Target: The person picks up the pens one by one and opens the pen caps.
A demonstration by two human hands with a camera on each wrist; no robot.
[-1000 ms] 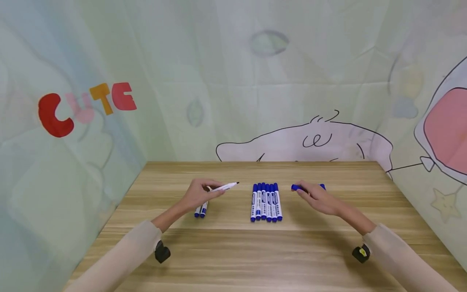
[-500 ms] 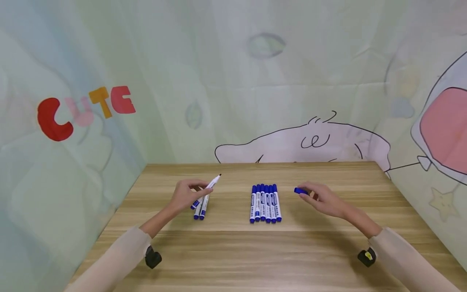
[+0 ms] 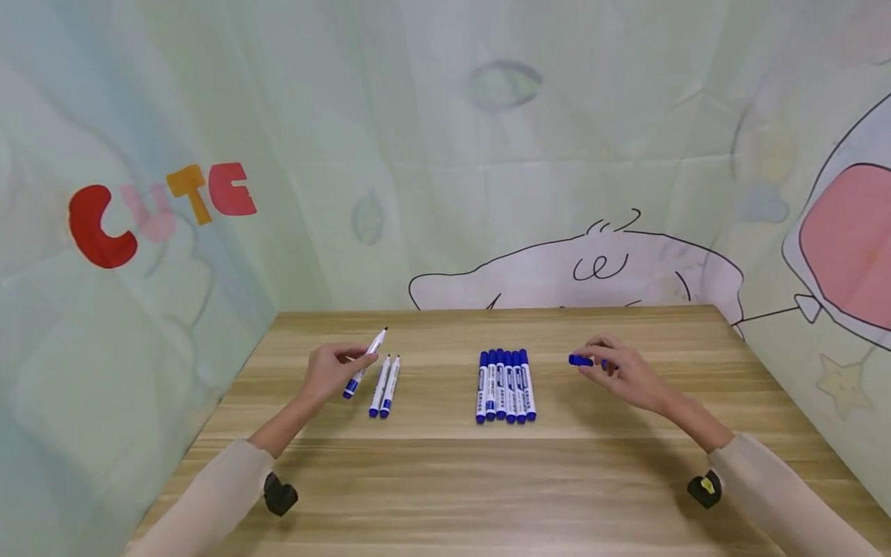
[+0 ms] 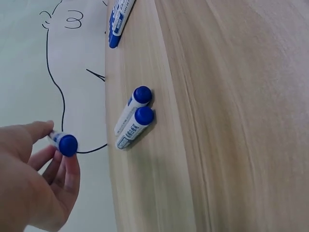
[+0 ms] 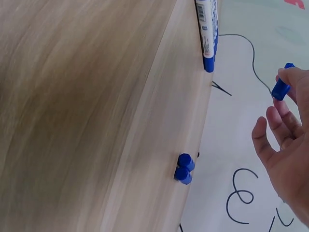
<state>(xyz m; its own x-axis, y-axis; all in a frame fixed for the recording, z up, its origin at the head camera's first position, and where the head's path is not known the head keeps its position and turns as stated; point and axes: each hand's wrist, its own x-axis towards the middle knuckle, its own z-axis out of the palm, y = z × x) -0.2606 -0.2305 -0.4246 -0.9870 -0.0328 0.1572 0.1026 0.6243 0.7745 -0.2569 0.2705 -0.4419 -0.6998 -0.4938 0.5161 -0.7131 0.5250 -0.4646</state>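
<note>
In the head view my left hand [image 3: 329,373] pinches an uncapped whiteboard marker [image 3: 354,383], its dark tip slanting up and away. The blue butt end of that marker [image 4: 68,145] faces the left wrist camera. Just right of it, two uncapped markers [image 3: 385,391] lie side by side on the table, tips toward the far edge. My right hand [image 3: 628,377] pinches a blue marker cap [image 3: 580,360] between thumb and fingertips. Two more blue caps [image 5: 184,169] stand together on the table in the right wrist view; the right fingers partly hide them in the head view.
A row of several capped blue markers [image 3: 506,387] lies mid-table between the hands. The wooden table [image 3: 445,487] ends at a printed cloth backdrop [image 3: 445,170] behind and at the sides. Dark wrist cameras [image 3: 281,494] hang below both sleeves.
The left hand has carried its marker leftward, away from the two lying markers, and its tip now points more steeply away. The right hand has shifted slightly right with its cap.
</note>
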